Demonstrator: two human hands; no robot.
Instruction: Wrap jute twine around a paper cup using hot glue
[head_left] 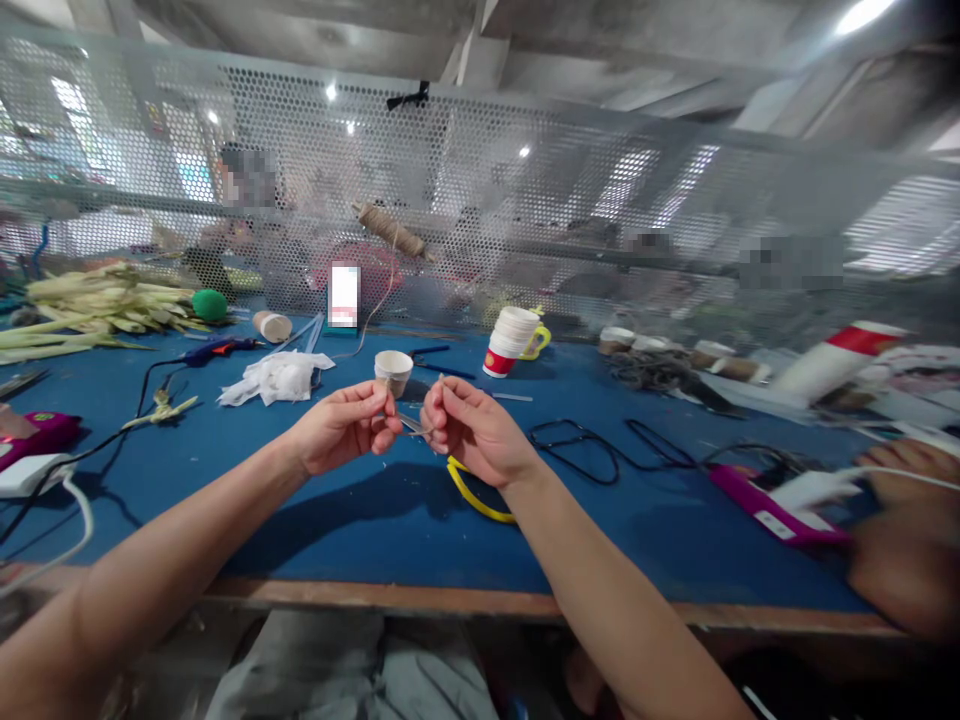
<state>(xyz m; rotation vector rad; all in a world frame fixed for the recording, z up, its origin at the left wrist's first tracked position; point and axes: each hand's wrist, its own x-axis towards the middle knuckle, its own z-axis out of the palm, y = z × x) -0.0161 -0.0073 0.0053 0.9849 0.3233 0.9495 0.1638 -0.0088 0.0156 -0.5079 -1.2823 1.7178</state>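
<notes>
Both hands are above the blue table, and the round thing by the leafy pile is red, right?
No, the round thing by the leafy pile is green; the head view shows it. The left hand and right hand are above the blue table.

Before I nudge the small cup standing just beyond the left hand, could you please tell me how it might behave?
The cup would probably feel light, since its rim looks thin and papery. A sideways push might tip it, as it stands upright and seems to taper downward. On its side, its round shape would likely let it roll.
</notes>
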